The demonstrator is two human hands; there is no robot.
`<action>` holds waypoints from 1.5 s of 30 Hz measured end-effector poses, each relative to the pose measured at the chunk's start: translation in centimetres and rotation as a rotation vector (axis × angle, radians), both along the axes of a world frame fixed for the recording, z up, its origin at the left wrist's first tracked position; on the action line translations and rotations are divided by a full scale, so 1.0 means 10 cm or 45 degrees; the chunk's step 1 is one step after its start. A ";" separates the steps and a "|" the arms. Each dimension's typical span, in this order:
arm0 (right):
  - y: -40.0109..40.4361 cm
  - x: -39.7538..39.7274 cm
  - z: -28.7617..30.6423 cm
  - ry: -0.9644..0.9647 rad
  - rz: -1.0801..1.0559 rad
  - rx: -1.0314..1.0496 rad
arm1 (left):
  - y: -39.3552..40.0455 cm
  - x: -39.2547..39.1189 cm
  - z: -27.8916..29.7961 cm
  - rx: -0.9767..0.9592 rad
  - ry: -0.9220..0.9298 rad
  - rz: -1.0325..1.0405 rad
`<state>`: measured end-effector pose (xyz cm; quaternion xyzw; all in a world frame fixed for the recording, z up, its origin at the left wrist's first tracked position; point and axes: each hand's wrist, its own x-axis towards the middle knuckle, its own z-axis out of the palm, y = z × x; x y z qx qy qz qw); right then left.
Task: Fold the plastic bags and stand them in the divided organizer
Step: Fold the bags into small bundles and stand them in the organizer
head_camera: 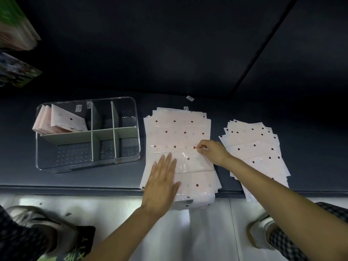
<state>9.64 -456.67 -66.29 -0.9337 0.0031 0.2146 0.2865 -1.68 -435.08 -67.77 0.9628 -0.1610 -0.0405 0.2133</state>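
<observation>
Two bag stacks (pixel 178 129) (pixel 258 146), one organizer (pixel 87 162)

counting what's on the shelf

one clear divided organizer (pixel 87 132), six compartments, only the far-left one filled with folded bags (pixel 56 121) (can't count them). two stacks of dotted plastic bags, middle stack (pixel 178 129) and right stack (pixel 258 147). two small loose labels (pixel 189 98). two hands, left hand (pixel 162 183), right hand (pixel 212 151).

The left hand (pixel 162 182) lies flat, palm down, fingers straight and slightly spread, pressing downward, its bare forearm reaching up from the lower edge. The right hand (pixel 211 151) is curled, thumb and forefinger pinching together, its arm stretched in from the lower right.
</observation>
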 end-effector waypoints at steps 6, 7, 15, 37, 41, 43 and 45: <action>0.11 -0.13 -0.02 -0.298 0.119 -0.339 | 0.05 0.01 -0.23 0.428 0.154 -0.133; 0.16 -0.19 -0.04 -0.415 0.166 -0.380 | 0.06 0.01 -0.26 0.451 0.166 -0.132; 0.57 -0.71 -0.37 -0.388 0.718 -0.436 | 0.06 0.02 -0.31 0.483 0.170 -0.145; 0.16 -0.11 0.04 -0.002 0.311 -0.403 | 0.14 0.15 0.01 0.345 0.141 -0.209; 0.20 -0.40 0.21 0.223 -0.128 -0.069 | 0.12 0.06 0.04 0.239 -0.005 -0.266; 0.29 -0.64 0.23 0.348 -0.405 0.150 | 0.12 0.00 0.05 0.187 -0.050 -0.303; 0.39 -0.89 0.21 0.567 -0.794 0.689 | 0.14 -0.06 0.08 0.163 -0.106 -0.333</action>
